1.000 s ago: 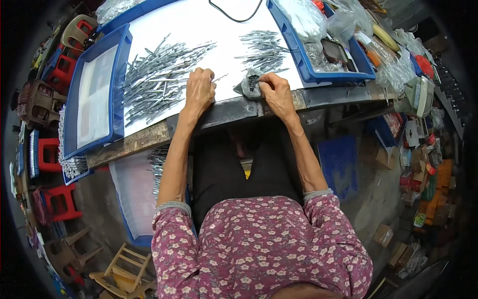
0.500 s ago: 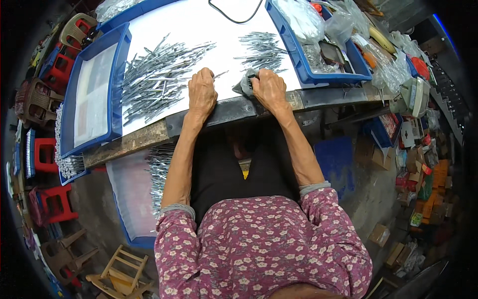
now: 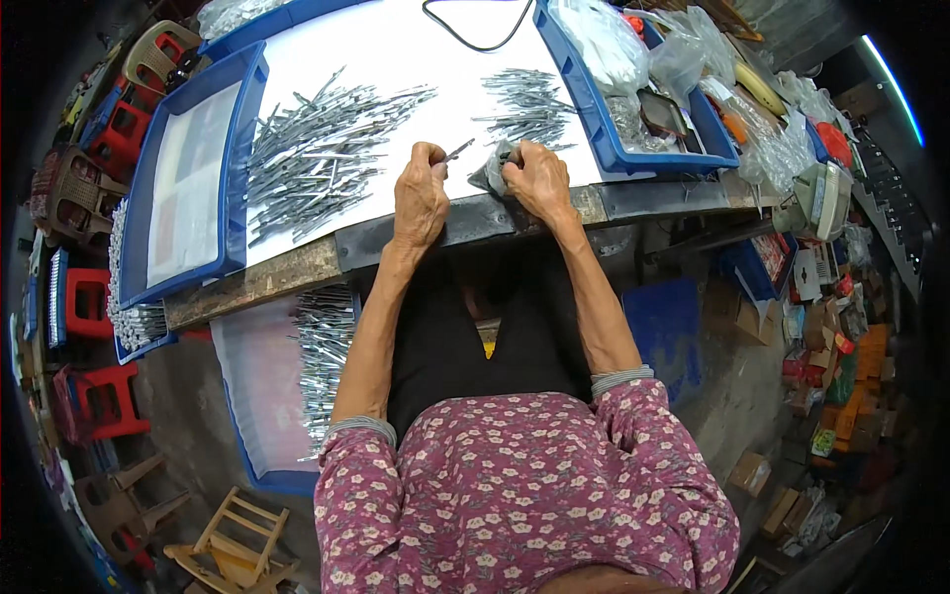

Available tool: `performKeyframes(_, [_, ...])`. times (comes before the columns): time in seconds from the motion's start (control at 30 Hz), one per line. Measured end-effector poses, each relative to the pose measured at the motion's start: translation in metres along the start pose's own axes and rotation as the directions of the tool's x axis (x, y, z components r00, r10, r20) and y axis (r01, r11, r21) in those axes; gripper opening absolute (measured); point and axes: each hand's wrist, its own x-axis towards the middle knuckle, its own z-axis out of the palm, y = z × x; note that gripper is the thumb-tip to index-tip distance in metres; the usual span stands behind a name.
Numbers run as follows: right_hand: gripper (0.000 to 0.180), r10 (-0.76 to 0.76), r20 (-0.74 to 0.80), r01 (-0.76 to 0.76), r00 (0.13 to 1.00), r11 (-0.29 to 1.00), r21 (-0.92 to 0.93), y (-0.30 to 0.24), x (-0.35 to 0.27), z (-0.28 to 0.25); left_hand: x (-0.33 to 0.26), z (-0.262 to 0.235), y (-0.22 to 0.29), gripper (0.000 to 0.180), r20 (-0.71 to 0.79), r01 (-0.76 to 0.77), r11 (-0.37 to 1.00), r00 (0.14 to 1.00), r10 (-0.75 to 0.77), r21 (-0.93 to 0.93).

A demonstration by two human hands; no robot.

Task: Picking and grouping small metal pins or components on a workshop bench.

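Note:
Between the thumb and fingers of my left hand is a thin metal rod, its tip pointing up to the right. My right hand is closed on a crumpled grey cloth at the table's front edge. Left of my left hand lies a wide heap of thin grey metal rods, strewn at many angles. A smaller pile of similar rods sits beyond my right hand. Both piles rest on a white sheet.
A lined blue tray stands at left; another blue tray at right holds plastic bags and a dark-framed object. A black cable curves at the far side. Below the table, a blue-rimmed tray holds more rods. Red stools stand at left.
My left hand has moved right and slightly nearer, turning so that the rod in its fingers now shows plainly. My right hand stays nearly in place with the cloth.

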Motion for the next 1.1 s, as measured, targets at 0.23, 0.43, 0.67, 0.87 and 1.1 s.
performKeyframes(0.23, [0.018,0.03,-0.102,0.01,0.994,0.93,0.367,0.008,-0.009,-0.001,-0.009,-0.003,0.023,0.011,0.047,0.168,0.925,0.986,-0.162,-0.34])
performKeyframes(0.43, [0.013,0.087,-0.174,0.025,0.981,0.83,0.557,0.005,-0.019,-0.008,-0.009,0.001,0.04,0.014,0.209,0.312,0.773,0.95,-0.233,-0.553])
performKeyframes(0.67, [0.009,0.12,0.133,-0.173,0.984,0.461,0.87,-0.015,-0.038,-0.033,-0.006,0.012,0.048,0.015,0.284,0.368,0.639,0.929,-0.236,-0.675])
performKeyframes(0.87, [0.008,0.036,0.218,-0.214,0.975,0.392,0.895,-0.01,-0.047,-0.034,-0.004,0.019,0.051,0.014,0.265,0.328,0.588,0.945,-0.194,-0.739])
performKeyframes(1.1, [0.009,-0.094,0.23,-0.136,0.969,0.574,0.808,-0.004,-0.054,-0.037,-0.007,0.02,0.055,0.014,0.354,0.368,0.558,0.925,-0.137,-0.744])
